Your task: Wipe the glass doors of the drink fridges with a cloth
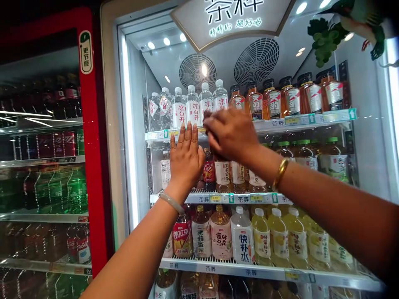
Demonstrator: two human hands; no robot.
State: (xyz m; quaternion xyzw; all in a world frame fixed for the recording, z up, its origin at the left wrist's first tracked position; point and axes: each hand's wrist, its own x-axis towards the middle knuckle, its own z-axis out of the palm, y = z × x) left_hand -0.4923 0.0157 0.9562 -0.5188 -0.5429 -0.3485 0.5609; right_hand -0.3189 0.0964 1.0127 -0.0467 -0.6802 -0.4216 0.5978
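Note:
My left hand (185,160) is raised with its fingers straight and palm turned towards the lit drinks cooler, in front of the edge of the upper shelf (330,118). Whether it touches a glass pane I cannot tell. A pale bangle (171,203) circles that wrist. Just to the right, my right hand (235,133) is curled, with dark edges of something showing beneath its fingers; what it is stays hidden. That wrist wears a gold bangle (281,173). Behind the hands stand clear water bottles (179,110) and amber bottles with dark caps (272,97).
Lower shelves hold tea bottles (222,172), a pink-labelled bottle (221,236) and yellow drinks (279,238). A red-framed cooler (96,166) with more drinks stands at left. An illuminated sign (230,35) hangs overhead, and green artificial leaves (327,39) hang at upper right.

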